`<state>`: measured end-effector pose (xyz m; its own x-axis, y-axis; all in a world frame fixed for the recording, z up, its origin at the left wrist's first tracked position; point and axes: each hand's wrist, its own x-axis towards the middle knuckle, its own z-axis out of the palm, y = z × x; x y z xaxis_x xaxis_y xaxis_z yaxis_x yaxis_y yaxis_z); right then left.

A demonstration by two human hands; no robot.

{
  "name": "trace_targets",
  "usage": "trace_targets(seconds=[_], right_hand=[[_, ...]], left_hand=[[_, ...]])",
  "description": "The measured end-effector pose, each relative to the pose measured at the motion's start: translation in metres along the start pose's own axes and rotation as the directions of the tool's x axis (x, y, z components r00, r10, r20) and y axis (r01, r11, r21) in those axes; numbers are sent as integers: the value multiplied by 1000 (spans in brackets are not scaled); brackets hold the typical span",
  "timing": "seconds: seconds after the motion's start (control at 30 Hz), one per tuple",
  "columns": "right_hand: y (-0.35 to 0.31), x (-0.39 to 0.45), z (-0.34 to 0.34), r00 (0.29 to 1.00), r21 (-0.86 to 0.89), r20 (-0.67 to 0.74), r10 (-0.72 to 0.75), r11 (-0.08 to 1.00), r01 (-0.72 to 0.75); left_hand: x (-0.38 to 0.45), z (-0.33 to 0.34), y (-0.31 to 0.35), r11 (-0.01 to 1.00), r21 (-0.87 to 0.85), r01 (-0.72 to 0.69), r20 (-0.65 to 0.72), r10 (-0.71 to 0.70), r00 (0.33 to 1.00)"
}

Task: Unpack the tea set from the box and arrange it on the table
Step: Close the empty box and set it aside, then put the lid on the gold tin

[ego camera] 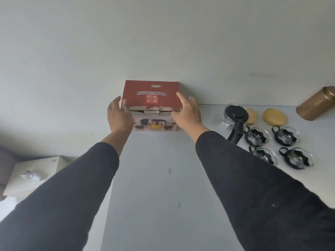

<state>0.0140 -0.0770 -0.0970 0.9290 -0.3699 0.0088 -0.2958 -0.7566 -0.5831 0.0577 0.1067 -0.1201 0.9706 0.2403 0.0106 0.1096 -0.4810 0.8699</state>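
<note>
White table point(154, 178) against a pale wall, with the red tea-set box point(151, 104) standing at its far edge, top flap closed. Both arms in dark sleeves reach forward: the left hand point(118, 115) lies flat against the box's left side and the right hand point(188, 113) against its right side, fingers straight, so the box sits between the two palms. To the right stand a glass teapot point(234, 117), four glass cups point(277, 147), two wooden coasters point(274, 116) and a gold canister point(317, 104).

box point(151, 98) far centre on table point(163, 178), against wall | teapot point(234, 120), four cups point(279, 147) right of box | canister point(316, 104) far right
</note>
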Motion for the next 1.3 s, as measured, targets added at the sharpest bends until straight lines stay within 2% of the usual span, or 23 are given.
trace_targets(seconds=[0.13, 0.37, 0.53, 0.7, 0.8, 1.0, 1.13, 1.3], right_hand=[[24, -20, -60, 995, 55, -95, -29, 998, 35], [122, -77, -189, 974, 105, -225, 35, 994, -11], [216, -111, -271, 947, 123, -272, 172, 982, -143], [287, -121, -315, 921, 147, -283, 267, 961, -234], [315, -113, -331, 920, 140, -279, 277, 959, -246], [361, -77, -360, 921, 143, -247, 301, 952, -272], [400, -49, -385, 923, 150, -243, 300, 951, -270], [459, 1, -408, 927, 122, -226, 299, 953, -278]], left_hand=[[-36, 17, 50, 981, 41, -188, -24, 189, 982], [-155, 95, 141, 937, -11, -349, 64, 349, 935], [-260, 173, 181, 950, -56, -306, 189, 311, 931], [-323, 234, 205, 938, -29, -345, 348, 333, 876], [-336, 265, 224, 933, 12, -359, 427, 319, 846], [-331, 333, 264, 907, 40, -420, 488, 349, 800], [-334, 389, 286, 915, 52, -400, 530, 315, 788], [-342, 458, 305, 901, 149, -408, 587, 251, 769]])
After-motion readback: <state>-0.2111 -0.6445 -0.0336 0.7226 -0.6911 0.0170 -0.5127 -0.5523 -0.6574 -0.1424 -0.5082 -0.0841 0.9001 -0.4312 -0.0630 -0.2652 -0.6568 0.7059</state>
